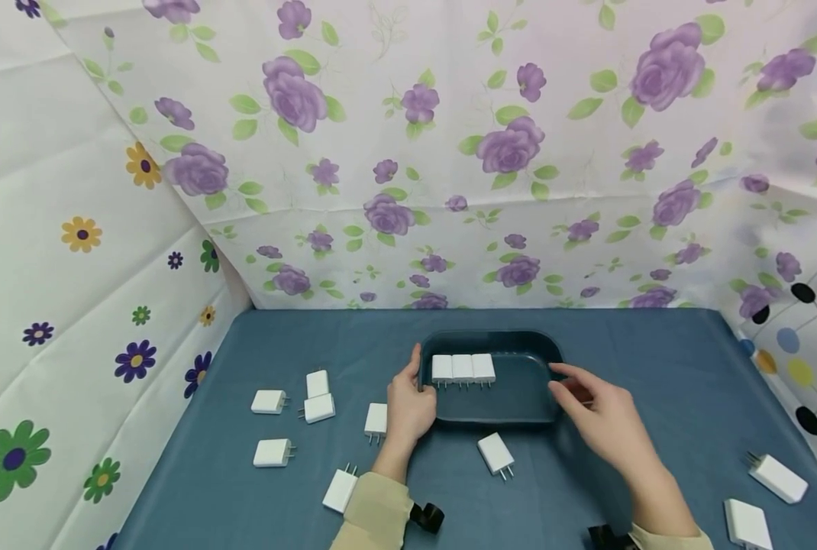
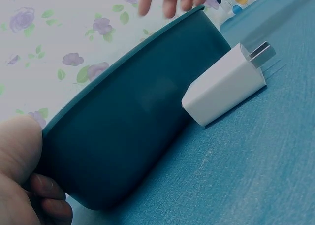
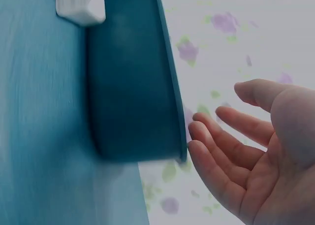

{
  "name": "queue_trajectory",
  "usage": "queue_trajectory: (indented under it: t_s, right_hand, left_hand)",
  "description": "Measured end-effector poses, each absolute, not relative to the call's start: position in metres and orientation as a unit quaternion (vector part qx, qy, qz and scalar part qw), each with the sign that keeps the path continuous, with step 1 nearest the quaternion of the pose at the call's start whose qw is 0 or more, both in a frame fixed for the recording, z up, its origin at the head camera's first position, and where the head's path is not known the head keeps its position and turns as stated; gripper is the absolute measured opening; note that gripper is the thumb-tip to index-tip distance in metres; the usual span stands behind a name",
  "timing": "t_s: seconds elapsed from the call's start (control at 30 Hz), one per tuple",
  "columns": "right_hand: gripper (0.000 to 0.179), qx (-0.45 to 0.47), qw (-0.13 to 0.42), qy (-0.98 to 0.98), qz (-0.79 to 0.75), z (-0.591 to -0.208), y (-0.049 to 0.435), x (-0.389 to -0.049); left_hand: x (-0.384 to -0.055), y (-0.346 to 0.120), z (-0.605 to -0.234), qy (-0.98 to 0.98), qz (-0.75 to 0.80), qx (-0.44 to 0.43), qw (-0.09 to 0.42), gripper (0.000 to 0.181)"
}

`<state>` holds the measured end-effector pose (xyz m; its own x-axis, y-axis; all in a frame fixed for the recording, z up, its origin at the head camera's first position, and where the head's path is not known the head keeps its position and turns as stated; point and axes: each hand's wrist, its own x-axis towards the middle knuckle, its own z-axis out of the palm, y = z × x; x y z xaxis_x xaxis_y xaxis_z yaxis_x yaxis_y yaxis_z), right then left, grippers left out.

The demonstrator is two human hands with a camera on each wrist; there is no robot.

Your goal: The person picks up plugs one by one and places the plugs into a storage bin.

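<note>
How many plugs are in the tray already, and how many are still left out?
Three plugs already sit in a row inside the tray. Right now the left hand grips the tray's left end, while the right hand is open at its right end, holding nothing. Left out on the table: six plugs to the left, one in front and two at the right.

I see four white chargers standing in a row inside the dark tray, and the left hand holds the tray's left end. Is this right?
Not quite: the head view shows three white chargers in a row inside the dark tray, not four. The rest holds: the left hand holds the tray's left end.
</note>
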<state>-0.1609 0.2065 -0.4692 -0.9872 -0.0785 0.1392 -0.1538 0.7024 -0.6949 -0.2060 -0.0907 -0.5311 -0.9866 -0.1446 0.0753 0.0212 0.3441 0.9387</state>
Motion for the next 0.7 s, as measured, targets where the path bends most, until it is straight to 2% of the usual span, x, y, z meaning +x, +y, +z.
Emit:
queue_trajectory:
  t_s: [0.27, 0.57, 0.7]
  right_hand:
    - [0.058, 0.003, 0.029, -0.938, 0.345, -0.470, 0.259, -0.146]
    - [0.089, -0.101, -0.116, -0.949, 0.275, -0.471, 0.329, -0.131]
    - [0.096, -0.165, -0.161, -0.942, 0.245, -0.477, 0.352, -0.114]
  left_hand:
    - [-0.206, -0.087, -0.532, -0.811, -0.581, 0.033, 0.068, 0.081]
    - [-0.207, -0.082, -0.532, -0.812, -0.579, 0.028, 0.065, 0.081]
    - [-0.207, -0.081, -0.531, -0.811, -0.580, 0.027, 0.068, 0.080]
